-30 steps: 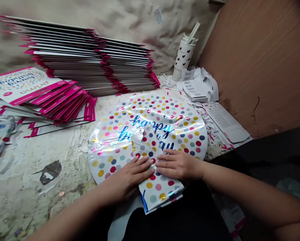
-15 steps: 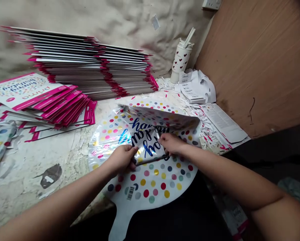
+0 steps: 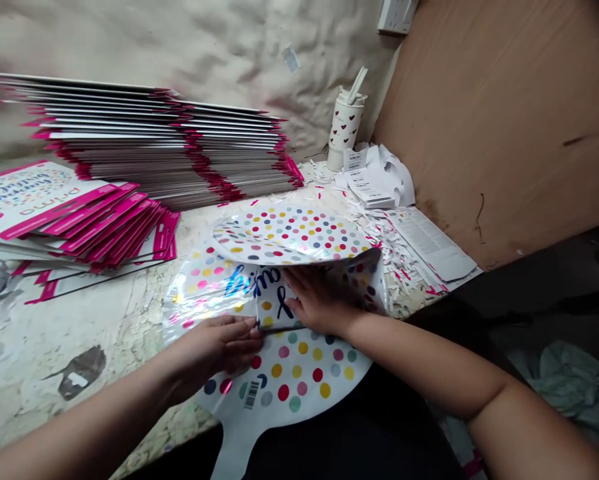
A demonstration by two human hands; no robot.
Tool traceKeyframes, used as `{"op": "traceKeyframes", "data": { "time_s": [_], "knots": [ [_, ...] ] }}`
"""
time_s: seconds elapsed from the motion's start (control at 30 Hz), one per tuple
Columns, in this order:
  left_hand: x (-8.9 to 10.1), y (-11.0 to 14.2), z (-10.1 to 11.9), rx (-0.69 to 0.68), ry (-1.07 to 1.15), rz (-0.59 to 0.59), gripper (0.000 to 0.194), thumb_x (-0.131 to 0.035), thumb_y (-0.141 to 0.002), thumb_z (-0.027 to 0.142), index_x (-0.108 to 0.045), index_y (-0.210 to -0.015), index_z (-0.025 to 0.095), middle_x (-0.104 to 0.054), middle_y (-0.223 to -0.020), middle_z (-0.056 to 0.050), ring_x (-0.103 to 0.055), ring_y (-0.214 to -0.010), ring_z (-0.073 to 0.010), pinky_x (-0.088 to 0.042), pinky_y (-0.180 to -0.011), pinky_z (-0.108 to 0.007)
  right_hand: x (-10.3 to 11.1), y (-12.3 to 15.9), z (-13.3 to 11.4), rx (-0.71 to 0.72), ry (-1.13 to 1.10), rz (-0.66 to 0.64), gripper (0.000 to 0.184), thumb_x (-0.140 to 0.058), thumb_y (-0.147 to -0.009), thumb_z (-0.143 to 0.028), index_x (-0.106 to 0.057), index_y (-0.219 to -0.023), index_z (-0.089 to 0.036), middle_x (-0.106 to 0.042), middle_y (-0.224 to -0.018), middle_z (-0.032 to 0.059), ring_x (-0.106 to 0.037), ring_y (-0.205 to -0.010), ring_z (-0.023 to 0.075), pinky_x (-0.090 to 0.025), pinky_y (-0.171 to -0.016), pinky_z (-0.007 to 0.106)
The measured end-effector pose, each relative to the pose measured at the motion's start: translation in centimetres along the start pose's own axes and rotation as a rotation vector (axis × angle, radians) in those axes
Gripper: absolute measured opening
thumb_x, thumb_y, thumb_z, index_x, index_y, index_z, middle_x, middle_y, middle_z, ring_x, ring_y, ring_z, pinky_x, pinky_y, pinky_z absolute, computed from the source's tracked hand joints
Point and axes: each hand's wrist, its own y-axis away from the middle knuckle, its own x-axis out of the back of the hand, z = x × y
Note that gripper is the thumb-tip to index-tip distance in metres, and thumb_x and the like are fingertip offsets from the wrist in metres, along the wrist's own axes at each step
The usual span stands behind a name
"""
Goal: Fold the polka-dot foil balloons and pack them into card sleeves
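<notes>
A round foil balloon (image 3: 289, 373) with coloured polka dots and blue "happy birthday" lettering lies folded on the table, its tail pointing towards me. An upper flap of dotted foil (image 3: 289, 230) curves over the balloon's far side. My left hand (image 3: 214, 350) lies flat on the foil at the lower left of a folded strip, with its fingertips at the strip's edge. My right hand (image 3: 319, 300) presses flat on the folded layers at the centre right. Neither hand closes around the foil.
A tall stack of pink-edged packaging cards (image 3: 149, 143) and a fanned pile of printed "primo" cards (image 3: 64, 213) stand left. Behind are a heart-patterned tumbler (image 3: 343, 127), paper labels (image 3: 372, 180) and a printed sheet (image 3: 429, 243). A plywood board (image 3: 499, 113) stands right.
Both hands have come down flat on the balloon, and the folded layers now lie lower. The foil has been reopened and refolded since the earliest frame, with its tail now showing at the bottom.
</notes>
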Motion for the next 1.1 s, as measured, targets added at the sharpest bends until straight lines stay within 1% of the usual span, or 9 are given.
{"op": "traceKeyframes", "data": {
  "time_s": [0.23, 0.4, 0.5, 0.6, 0.67, 0.73, 0.87, 1.0, 1.1],
  "knots": [
    [-2.8, -2.3, 0.0, -0.034, -0.055, -0.002, 0.030, -0.075, -0.065, 0.034, -0.053, -0.075, 0.017, -0.057, -0.049, 0.002, -0.055, -0.042, -0.0109, -0.042, -0.036, -0.017, 1.3, -1.1, 1.0, -0.147, -0.215, 0.058, 0.053, -0.045, -0.086, -0.041, -0.035, -0.136, -0.025, -0.046, -0.135, 0.0079, -0.040, -0.124, 0.0259, -0.031, -0.104, 0.044],
    [-3.8, -1.4, 1.0, -0.131, 0.071, -0.046, 0.035, -0.071, -0.067, 0.010, -0.056, -0.097, 0.017, -0.068, -0.080, -0.006, -0.068, -0.071, -0.0200, -0.058, -0.061, -0.028, 5.4, -2.0, 8.2, -0.720, -0.361, 0.371, 0.059, -0.040, -0.088, -0.038, -0.022, -0.141, -0.019, -0.049, -0.131, 0.0112, -0.050, -0.117, 0.0214, -0.043, -0.094, 0.037],
    [-4.2, -1.6, 1.7, -0.176, 0.134, -0.013, 0.048, -0.066, -0.069, 0.003, -0.050, -0.111, 0.019, -0.067, -0.085, -0.005, -0.068, -0.069, -0.0202, -0.059, -0.056, -0.027, 9.1, 0.4, 12.9, -0.809, -0.283, 0.459, 0.060, -0.036, -0.089, -0.030, -0.015, -0.143, -0.014, -0.037, -0.140, 0.0154, -0.040, -0.126, 0.0219, -0.035, -0.101, 0.039],
    [-4.1, -3.0, 2.3, -0.155, 0.221, 0.029, 0.054, -0.063, -0.072, 0.001, -0.044, -0.120, 0.019, -0.065, -0.090, -0.007, -0.069, -0.070, -0.0202, -0.059, -0.053, -0.025, 12.1, 4.7, 16.1, -0.938, 0.008, 0.347, 0.067, -0.044, -0.086, -0.033, -0.016, -0.143, -0.010, -0.023, -0.147, 0.0181, -0.025, -0.134, 0.0264, -0.025, -0.106, 0.042],
    [-3.9, -4.2, 2.5, -0.140, 0.302, 0.053, 0.057, -0.062, -0.072, 0.000, -0.041, -0.123, 0.019, -0.063, -0.095, -0.008, -0.069, -0.073, -0.0201, -0.060, -0.055, -0.025, 13.1, 7.5, 17.2, -0.998, 0.170, 0.145, 0.067, -0.054, -0.081, -0.037, -0.033, -0.138, -0.009, -0.034, -0.142, 0.0194, -0.034, -0.130, 0.0293, -0.030, -0.103, 0.040],
    [-3.7, -5.1, 2.8, -0.130, 0.346, 0.082, 0.057, -0.061, -0.073, 0.000, -0.040, -0.123, 0.018, -0.062, -0.096, -0.007, -0.068, -0.074, -0.0187, -0.060, -0.056, -0.024, 13.5, 9.6, 17.6, -0.991, 0.215, 0.029, 0.054, -0.058, -0.077, -0.033, -0.051, -0.127, -0.012, -0.048, -0.132, 0.0166, -0.047, -0.120, 0.0285, -0.037, -0.098, 0.036],
    [-4.3, -5.1, 3.2, -0.175, 0.245, 0.088, 0.047, -0.061, -0.075, 0.004, -0.043, -0.117, 0.018, -0.060, -0.090, -0.004, -0.067, -0.072, -0.0143, -0.058, -0.057, -0.019, 15.0, 11.3, 17.4, -0.973, 0.302, 0.067, 0.035, -0.047, -0.083, -0.023, -0.061, -0.115, -0.018, -0.064, -0.112, 0.0121, -0.059, -0.104, 0.0258, -0.045, -0.086, 0.034],
    [-5.6, -3.6, 2.3, -0.190, -0.033, -0.033, 0.032, -0.063, -0.075, 0.012, -0.052, -0.104, 0.019, -0.062, -0.080, -0.001, -0.064, -0.065, -0.0116, -0.054, -0.055, -0.017, 18.2, 10.0, 15.5, -1.037, 0.462, 0.284, 0.045, -0.031, -0.088, -0.016, -0.047, -0.129, -0.010, -0.063, -0.108, 0.0218, -0.060, -0.100, 0.0326, -0.045, -0.080, 0.044],
    [-5.5, -1.6, 0.4, -0.284, -0.298, -0.293, 0.019, -0.064, -0.076, 0.027, -0.060, -0.092, 0.018, -0.064, -0.076, -0.002, -0.063, -0.068, -0.0152, -0.053, -0.058, -0.022, 17.6, 7.7, 11.3, -0.792, 0.536, 0.532, 0.049, -0.028, -0.088, -0.013, -0.036, -0.137, -0.011, -0.057, -0.119, 0.0218, -0.056, -0.106, 0.0320, -0.042, -0.086, 0.047]
  ]
}}
